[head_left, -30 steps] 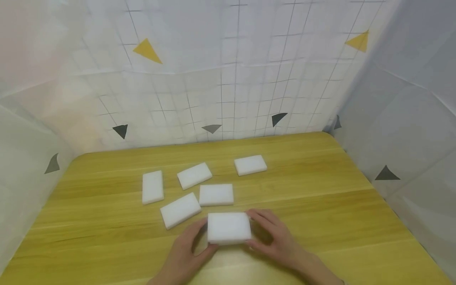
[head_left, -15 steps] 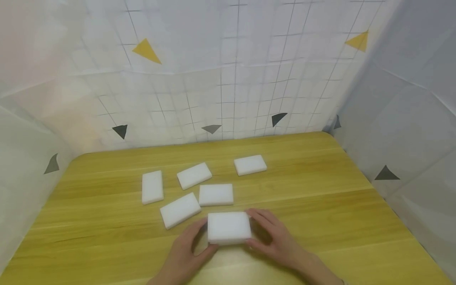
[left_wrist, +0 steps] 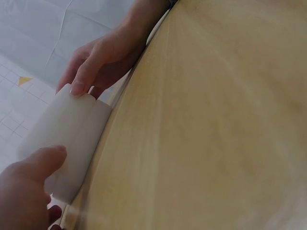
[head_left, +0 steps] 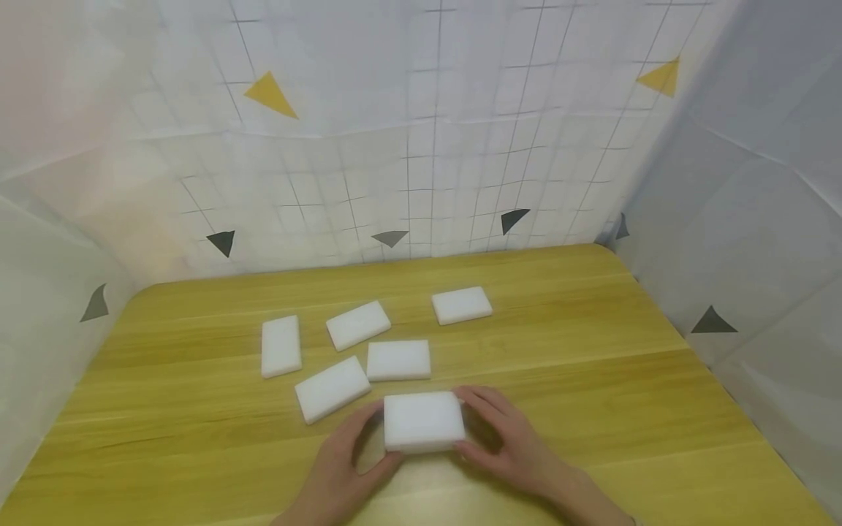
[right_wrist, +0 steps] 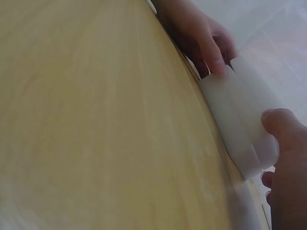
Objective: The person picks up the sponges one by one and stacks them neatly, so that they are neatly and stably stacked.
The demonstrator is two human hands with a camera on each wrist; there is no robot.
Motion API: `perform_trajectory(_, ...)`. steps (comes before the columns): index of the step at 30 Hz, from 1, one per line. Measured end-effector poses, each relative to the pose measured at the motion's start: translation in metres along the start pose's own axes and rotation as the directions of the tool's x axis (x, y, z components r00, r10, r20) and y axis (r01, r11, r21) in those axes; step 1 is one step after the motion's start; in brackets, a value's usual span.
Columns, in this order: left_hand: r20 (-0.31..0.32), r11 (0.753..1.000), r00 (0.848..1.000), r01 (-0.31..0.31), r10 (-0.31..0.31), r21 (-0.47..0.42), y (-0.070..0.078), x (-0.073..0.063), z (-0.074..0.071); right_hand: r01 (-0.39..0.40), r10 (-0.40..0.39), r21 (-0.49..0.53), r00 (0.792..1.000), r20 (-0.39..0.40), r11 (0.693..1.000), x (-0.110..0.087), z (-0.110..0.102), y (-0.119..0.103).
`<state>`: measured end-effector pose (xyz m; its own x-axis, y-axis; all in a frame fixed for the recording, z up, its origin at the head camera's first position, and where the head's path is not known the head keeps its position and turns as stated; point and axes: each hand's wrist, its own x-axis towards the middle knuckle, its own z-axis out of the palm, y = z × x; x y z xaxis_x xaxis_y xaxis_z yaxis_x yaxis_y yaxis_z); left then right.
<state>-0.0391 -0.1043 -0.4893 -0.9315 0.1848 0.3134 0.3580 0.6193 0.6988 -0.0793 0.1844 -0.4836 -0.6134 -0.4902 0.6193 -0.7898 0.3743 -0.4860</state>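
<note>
In the head view, a short stack of white sponge blocks [head_left: 424, 420] stands on the table near the front. Seams along its side in both wrist views part it into layers. My left hand [head_left: 338, 464] grips the stack's left end, thumb on the near face and fingers round the far corner. The right end is held the same way by my right hand [head_left: 509, 442]. In the right wrist view, the right thumb [right_wrist: 278, 122] presses on the side of the stack [right_wrist: 235, 115], whose lowest layer sits at the wooden tabletop.
Several single white blocks lie flat beyond the hands: one close behind the stack [head_left: 398, 360], a tilted one [head_left: 332, 389] near the left hand, and one [head_left: 462, 305] farther back right. White sheeting [head_left: 421, 146] encloses the table's [head_left: 592, 380] back and sides.
</note>
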Motion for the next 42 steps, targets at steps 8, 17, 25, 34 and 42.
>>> perform_trajectory(8, -0.007, 0.996, 1.000, -0.010, 0.009, -0.091, 0.0009, -0.0011, -0.0024, -0.005, 0.005, -0.009, 1.000, 0.000, 1.000, -0.0015, 0.0007, 0.0006)
perform_trajectory(17, -0.013, 0.995, 1.000, -0.024, 0.023, -0.092, 0.0031, -0.0009, -0.0036, 0.010, -0.010, -0.019, 1.000, 0.007, 1.000, -0.0012, 0.0005, 0.0016)
perform_trajectory(25, -0.020, 0.993, 0.997, -0.071, 0.070, -0.090, 0.0014, -0.0008, -0.0035, 0.028, -0.028, -0.016, 1.000, 0.011, 0.999, -0.0004, 0.0008, 0.0015)
perform_trajectory(34, -0.027, 0.981, 0.986, -0.167, 0.165, -0.101, -0.0052, -0.0004, -0.0025, 0.002, -0.002, -0.016, 1.000, 0.023, 1.000, -0.0015, 0.0004, 0.0010)
perform_trajectory(42, -0.037, 0.979, 0.985, -0.173, 0.170, -0.103, -0.0050, -0.0009, -0.0029, -0.065, 0.063, 0.045, 0.997, 0.052, 0.997, -0.0010, -0.0020, 0.0018)
